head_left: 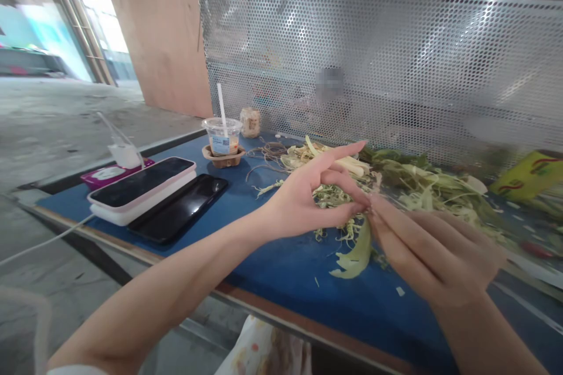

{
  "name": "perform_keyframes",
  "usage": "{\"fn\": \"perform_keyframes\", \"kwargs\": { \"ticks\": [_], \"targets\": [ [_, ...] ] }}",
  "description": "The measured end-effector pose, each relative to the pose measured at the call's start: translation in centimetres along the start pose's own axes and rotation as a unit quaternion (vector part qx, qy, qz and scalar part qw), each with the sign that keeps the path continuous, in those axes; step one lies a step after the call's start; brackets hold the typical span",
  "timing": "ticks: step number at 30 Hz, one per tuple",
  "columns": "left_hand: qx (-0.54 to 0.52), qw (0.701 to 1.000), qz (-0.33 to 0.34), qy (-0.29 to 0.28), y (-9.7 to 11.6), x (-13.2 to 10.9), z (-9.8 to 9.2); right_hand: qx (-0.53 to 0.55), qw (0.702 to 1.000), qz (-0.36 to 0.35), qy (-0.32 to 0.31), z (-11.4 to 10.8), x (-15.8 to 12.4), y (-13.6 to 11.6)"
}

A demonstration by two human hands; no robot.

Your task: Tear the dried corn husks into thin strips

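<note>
Above the blue table, my left hand (pixel 308 199) and my right hand (pixel 440 240) meet fingertip to fingertip. The left thumb and a finger are pinched together while the index finger points away. Pressed together, the right fingers close at the same spot. A pale green leaf (pixel 357 255) hangs from this pinch, its torn lower end curling over the table; its upper end is hidden by the fingers. Behind the left hand lies a heap of pale stalks and shredded greens (pixel 329 193). Larger green leaves (pixel 435 181) are piled beyond the right hand.
Left on the table are a power bank-like white block with a dark top (pixel 143 181), a black phone (pixel 180 208), a purple tissue pack (pixel 109 173) and a straw cup (pixel 223 137). A perforated metal screen (pixel 373 58) borders the back. A yellow packet (pixel 530 176) lies right.
</note>
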State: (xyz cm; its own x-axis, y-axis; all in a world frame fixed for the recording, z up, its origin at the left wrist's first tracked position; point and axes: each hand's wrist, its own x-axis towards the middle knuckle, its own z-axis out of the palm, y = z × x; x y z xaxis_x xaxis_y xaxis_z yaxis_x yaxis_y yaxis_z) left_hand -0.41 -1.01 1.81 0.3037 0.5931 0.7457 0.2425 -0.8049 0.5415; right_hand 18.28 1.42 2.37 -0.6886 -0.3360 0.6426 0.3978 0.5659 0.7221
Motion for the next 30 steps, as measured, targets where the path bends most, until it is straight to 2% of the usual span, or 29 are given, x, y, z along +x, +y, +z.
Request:
{"fn": "perform_keyframes", "kwargs": {
  "ticks": [4, 7, 12, 22, 25, 30],
  "targets": [
    [0.013, 1.0, 0.007, 0.006, -0.2, 0.1, -0.2, 0.006, 1.0, -0.005, -0.001, 0.0, 0.3, 0.2],
    [0.064, 0.998, 0.021, 0.001, 0.0, 0.2, -0.7, 0.015, 1.0, -0.007, -0.003, 0.1, 0.4, 0.3],
    [0.165, 0.985, 0.039, 0.001, 0.2, 0.3, -1.2, 0.038, 0.999, -0.009, 0.0, 0.5, -0.1, 0.3],
    [0.265, 0.962, 0.069, -0.018, 0.6, 0.3, -1.1, 0.089, 0.996, 0.002, -0.028, 0.5, 0.0, 0.4],
    [0.333, 0.938, 0.087, -0.025, 0.5, 0.2, -1.0, 0.094, 0.995, 0.019, -0.04, 0.8, -0.4, 0.3],
    [0.462, 0.864, 0.198, -0.024, 0.0, -0.1, -0.9, 0.069, 0.991, 0.091, -0.066, 1.3, -0.7, 0.0]
  ]
}}
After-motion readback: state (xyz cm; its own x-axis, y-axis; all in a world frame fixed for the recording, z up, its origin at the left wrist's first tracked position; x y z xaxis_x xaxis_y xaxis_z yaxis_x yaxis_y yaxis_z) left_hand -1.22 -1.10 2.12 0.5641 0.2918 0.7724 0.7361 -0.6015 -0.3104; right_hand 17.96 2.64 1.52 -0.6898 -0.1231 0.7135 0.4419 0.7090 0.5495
